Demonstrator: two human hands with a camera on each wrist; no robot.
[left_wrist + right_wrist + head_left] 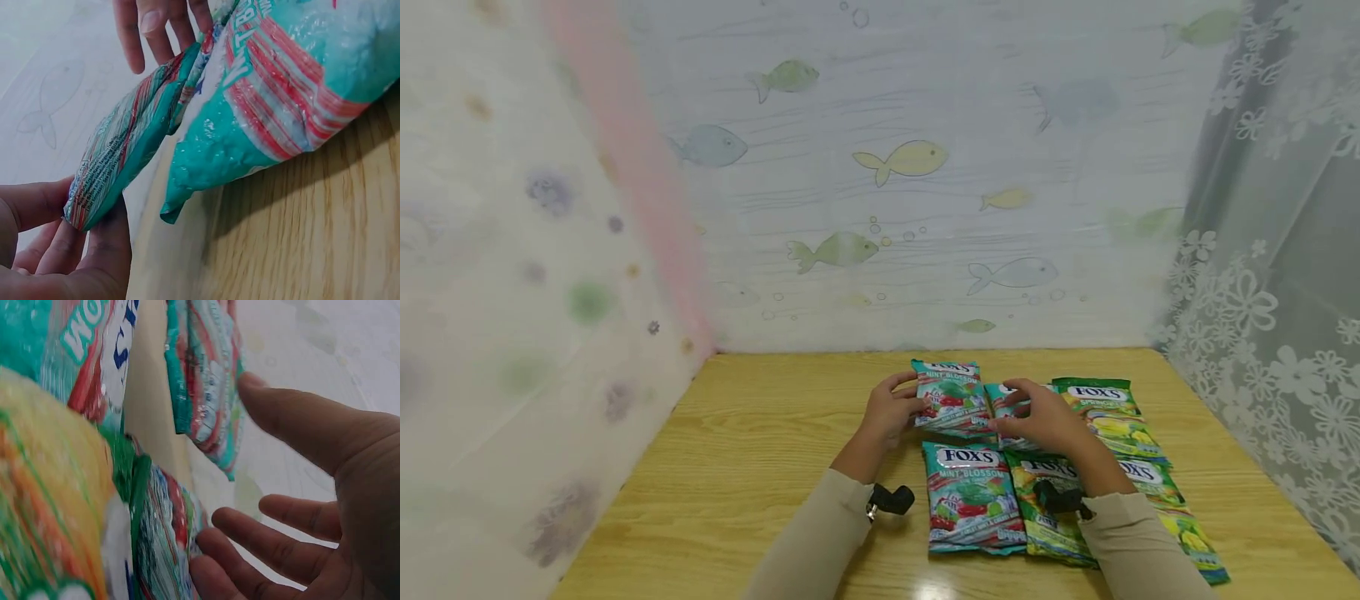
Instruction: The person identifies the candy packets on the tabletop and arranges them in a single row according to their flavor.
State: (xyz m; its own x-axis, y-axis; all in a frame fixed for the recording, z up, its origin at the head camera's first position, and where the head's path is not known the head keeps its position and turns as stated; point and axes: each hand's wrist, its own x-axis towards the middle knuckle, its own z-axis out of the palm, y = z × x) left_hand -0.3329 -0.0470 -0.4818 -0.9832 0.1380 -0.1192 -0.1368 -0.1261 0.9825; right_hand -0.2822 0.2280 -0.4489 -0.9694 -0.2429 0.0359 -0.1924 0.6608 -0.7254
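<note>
My left hand (887,414) pinches a teal Fox's Mint Blossom candy bag (951,396) by its left edge, thumb on one side and fingers on the other, as the left wrist view shows. The bag is tilted up over the table. At its lower right corner is the thumb of my right hand (1047,417), whose other fingers spread loosely over a second Mint Blossom bag (998,397), partly hidden by that hand. Nearer me lies a third Mint Blossom bag (973,504), flat and face up.
Green-and-yellow Fox's bags lie to the right: one at the back (1108,417), one in front (1054,533) under my right wrist, another (1195,533) beside it, partly behind my sleeve. The wooden table (737,467) meets a fish-patterned curtain (910,250) at the back.
</note>
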